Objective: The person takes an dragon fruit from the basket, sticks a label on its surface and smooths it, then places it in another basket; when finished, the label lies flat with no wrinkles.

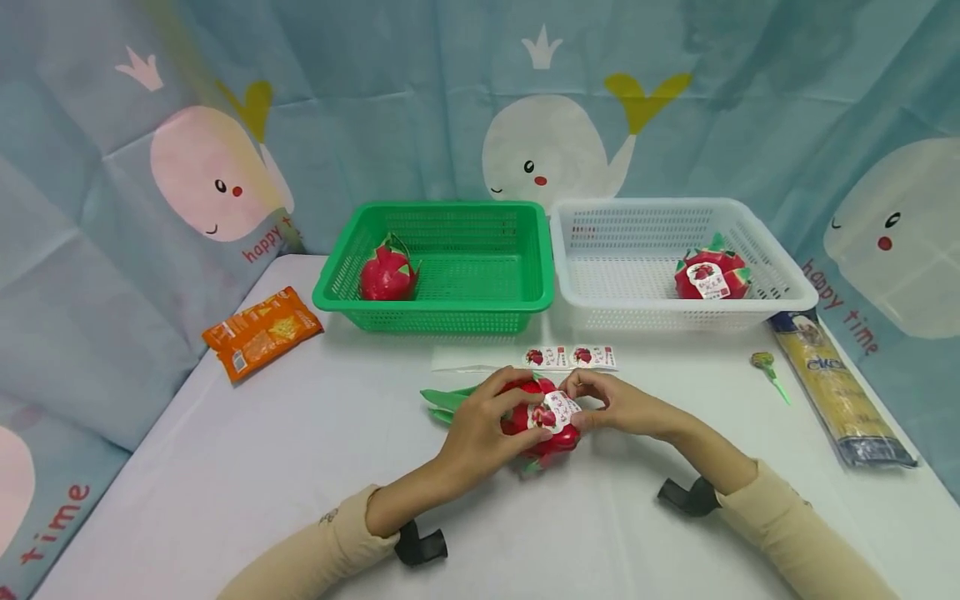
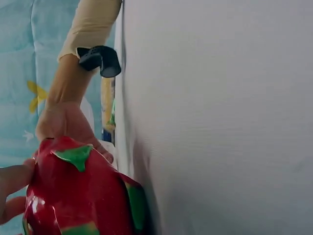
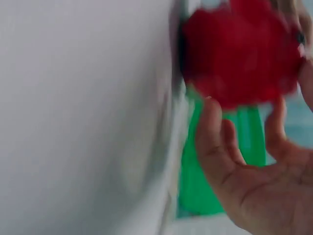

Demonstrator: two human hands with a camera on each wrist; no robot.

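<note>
A red dragon fruit with green tips (image 1: 517, 421) is between my two hands at the middle of the table, a white printed sticker (image 1: 553, 412) on its top. My left hand (image 1: 480, 429) grips the fruit from the left, fingers over the far side and thumb on the near side. From the right, my right hand (image 1: 611, 404) touches it with curled fingers, the thumb at the sticker's right edge. In the right wrist view the fruit (image 3: 234, 54) is blurred, with right fingertips (image 3: 210, 110) against it.
Behind stand a green basket (image 1: 442, 319) and a white basket (image 1: 675, 317), each holding a dragon fruit. A sticker strip (image 1: 570, 357) lies before them. Long green leaf-like pieces (image 1: 442, 400) are left of the fruit. An orange snack packet (image 1: 262, 333), lollipop (image 1: 763, 362) and noodle pack (image 1: 840, 387) lie outward.
</note>
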